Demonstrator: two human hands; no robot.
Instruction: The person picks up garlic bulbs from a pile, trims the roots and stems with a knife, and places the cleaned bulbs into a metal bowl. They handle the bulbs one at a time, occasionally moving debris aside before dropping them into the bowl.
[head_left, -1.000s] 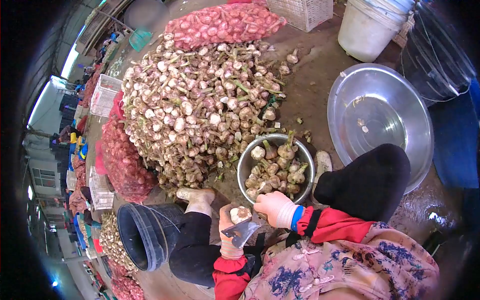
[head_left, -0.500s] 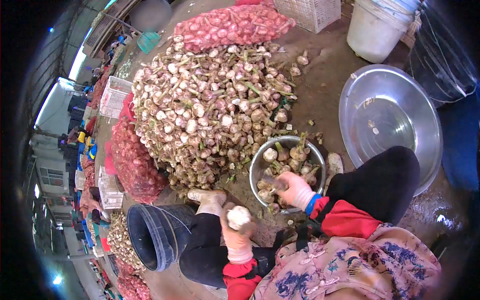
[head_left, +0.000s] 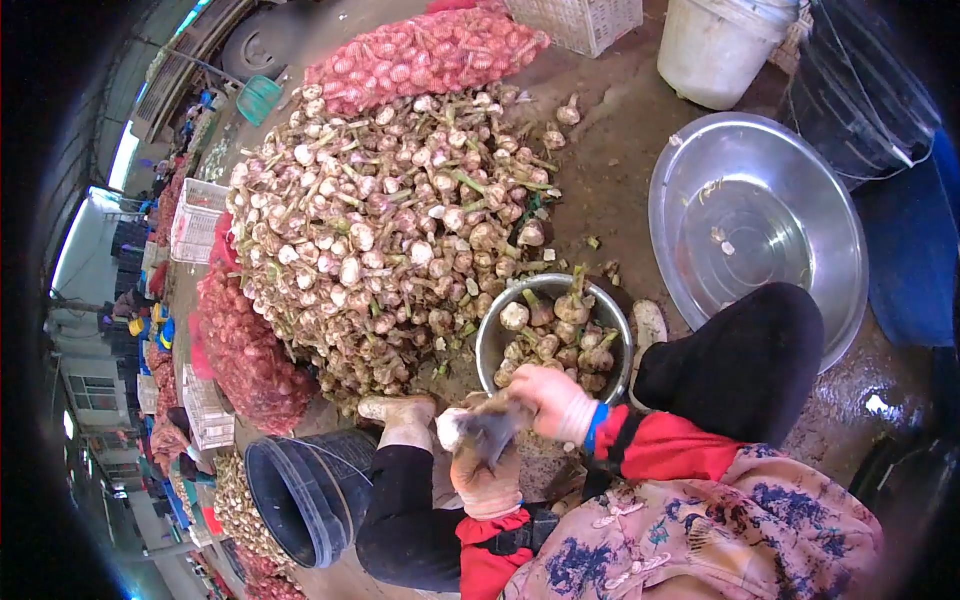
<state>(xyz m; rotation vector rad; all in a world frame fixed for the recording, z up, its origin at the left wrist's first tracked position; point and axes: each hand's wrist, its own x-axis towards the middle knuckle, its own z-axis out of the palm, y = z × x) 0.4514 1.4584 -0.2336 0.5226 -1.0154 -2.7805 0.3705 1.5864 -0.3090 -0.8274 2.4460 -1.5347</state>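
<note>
My left hand (head_left: pixel 487 482) is closed around a garlic bulb (head_left: pixel 449 428), its pale cut face turned to the left. In my right hand (head_left: pixel 556 402) is a knife (head_left: pixel 488 436); its broad grey blade is blurred and lies across the bulb, above the left fingers. Part of the handle is hidden by the right fingers. Just beyond the hands stands a steel bowl (head_left: pixel 484 352) with untrimmed garlic bulbs (head_left: pixel 560 340) in it, some with green stems.
A large garlic heap (head_left: pixel 380 230) lies ahead, with red mesh sacks (head_left: pixel 425 58) behind and beside it. To the right is a wide metal basin (head_left: pixel 690 250) holding a few scraps. A black bucket (head_left: pixel 300 500) lies tipped at left; a white bucket (head_left: pixel 715 55) stands at the back.
My right hand has moved left from over the bowl to my left hand, bringing the knife against the garlic bulb. The view has shifted slightly.
</note>
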